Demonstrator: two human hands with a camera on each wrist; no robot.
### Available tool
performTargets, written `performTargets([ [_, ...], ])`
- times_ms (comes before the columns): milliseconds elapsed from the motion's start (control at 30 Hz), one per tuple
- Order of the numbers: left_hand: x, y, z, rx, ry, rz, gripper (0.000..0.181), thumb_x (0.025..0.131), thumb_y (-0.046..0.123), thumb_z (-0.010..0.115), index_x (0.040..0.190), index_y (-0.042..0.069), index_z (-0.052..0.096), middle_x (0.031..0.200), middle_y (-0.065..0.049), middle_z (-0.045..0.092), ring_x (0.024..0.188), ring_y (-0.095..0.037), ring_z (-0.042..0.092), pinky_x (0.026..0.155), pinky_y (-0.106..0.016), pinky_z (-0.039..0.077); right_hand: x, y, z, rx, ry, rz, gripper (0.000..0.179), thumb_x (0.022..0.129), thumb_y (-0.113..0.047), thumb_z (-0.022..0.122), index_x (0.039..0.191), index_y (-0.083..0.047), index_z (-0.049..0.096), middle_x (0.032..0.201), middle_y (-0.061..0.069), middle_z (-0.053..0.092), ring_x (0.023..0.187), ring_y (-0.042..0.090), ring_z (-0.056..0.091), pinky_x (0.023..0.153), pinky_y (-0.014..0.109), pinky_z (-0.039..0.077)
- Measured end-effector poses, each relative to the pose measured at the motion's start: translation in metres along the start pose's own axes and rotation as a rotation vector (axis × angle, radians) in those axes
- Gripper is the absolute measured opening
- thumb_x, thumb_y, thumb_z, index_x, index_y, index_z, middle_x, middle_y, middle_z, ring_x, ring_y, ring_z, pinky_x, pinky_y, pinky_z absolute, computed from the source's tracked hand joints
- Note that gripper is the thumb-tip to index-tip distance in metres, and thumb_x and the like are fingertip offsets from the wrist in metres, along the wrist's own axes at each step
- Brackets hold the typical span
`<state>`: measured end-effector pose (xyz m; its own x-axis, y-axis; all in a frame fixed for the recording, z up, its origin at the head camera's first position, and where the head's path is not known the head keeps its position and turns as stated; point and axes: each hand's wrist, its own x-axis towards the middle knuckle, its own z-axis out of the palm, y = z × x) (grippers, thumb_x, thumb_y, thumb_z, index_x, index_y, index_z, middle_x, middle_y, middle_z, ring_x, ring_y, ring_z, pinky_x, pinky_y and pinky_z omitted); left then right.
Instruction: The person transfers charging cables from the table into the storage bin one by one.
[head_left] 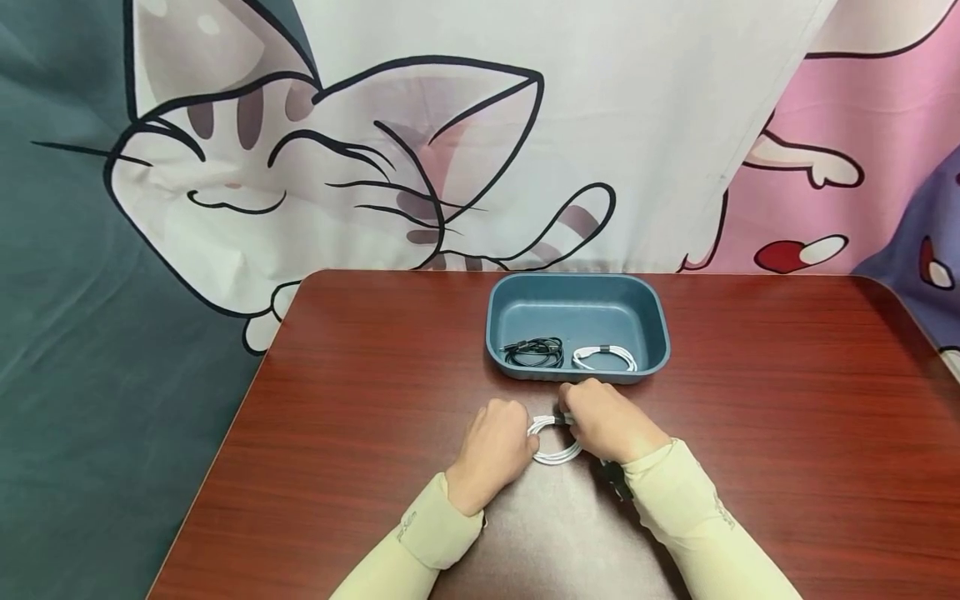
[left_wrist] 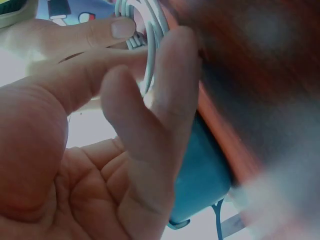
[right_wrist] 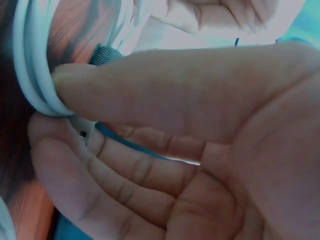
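A coiled white cable point(head_left: 557, 458) is held between both hands just in front of the blue box. My left hand point(head_left: 495, 446) pinches its left side between thumb and fingers. On the opposite side, my right hand point(head_left: 611, 421) grips the loops with thumb and fingertips. A dark strap point(right_wrist: 104, 55) wraps the coil close by the right thumb. Below that thumb, a USB plug point(right_wrist: 84, 134) shows in the right wrist view. The left wrist view has the white loops point(left_wrist: 150, 30) at the left fingertips.
A blue rectangular box point(head_left: 652, 367) stands at the table's far edge, just beyond the hands. Inside lie a coiled black cable point(head_left: 542, 360) on the left and another white cable point(head_left: 628, 357) on the right. The reddish-brown table point(head_left: 360, 400) meets a cartoon-printed curtain point(head_left: 675, 125).
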<state>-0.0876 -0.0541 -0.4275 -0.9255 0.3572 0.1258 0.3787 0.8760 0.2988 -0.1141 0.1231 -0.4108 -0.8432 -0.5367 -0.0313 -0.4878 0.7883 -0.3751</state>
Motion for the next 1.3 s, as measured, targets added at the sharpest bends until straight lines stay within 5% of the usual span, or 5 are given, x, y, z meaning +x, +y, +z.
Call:
performTargets([
  [300, 0.0004, -0.0014, -0.0006, -0.009, 0.045, 0.029, 0.041, 0.070, 0.009, 0.079, 0.050, 0.017, 0.043, 0.050, 0.001, 0.050, 0.050, -0.024, 0.060, 0.047, -0.037, 0.044, 0.0005, -0.0027, -0.0018, -0.029, 0.009, 0.037, 0.026, 0.074, 0.008, 0.070, 0.071, -0.011, 0.054, 0.062, 0.000, 0.051, 0.055, 0.019, 0.052, 0.054, 0.037, 0.044],
  [833, 0.0029, -0.0030, -0.0052, -0.098, 0.011, -0.053, 0.043, 0.074, 0.007, 0.076, 0.049, 0.019, 0.043, 0.047, 0.006, 0.041, 0.045, -0.015, 0.045, 0.045, -0.034, 0.040, -0.0012, -0.0042, -0.0080, -0.018, 0.042, 0.037, 0.021, 0.072, 0.007, 0.072, 0.075, -0.010, 0.060, 0.065, -0.001, 0.054, 0.057, 0.018, 0.054, 0.056, 0.034, 0.046],
  [1300, 0.0057, -0.0067, -0.0085, -0.149, -0.026, -0.097, 0.040, 0.075, 0.006, 0.074, 0.050, 0.019, 0.046, 0.049, 0.006, 0.045, 0.046, -0.014, 0.045, 0.044, -0.032, 0.038, -0.0001, -0.0036, -0.0088, 0.007, 0.050, 0.011, 0.018, 0.074, 0.005, 0.075, 0.078, -0.008, 0.063, 0.067, -0.002, 0.057, 0.060, 0.016, 0.057, 0.059, 0.033, 0.048],
])
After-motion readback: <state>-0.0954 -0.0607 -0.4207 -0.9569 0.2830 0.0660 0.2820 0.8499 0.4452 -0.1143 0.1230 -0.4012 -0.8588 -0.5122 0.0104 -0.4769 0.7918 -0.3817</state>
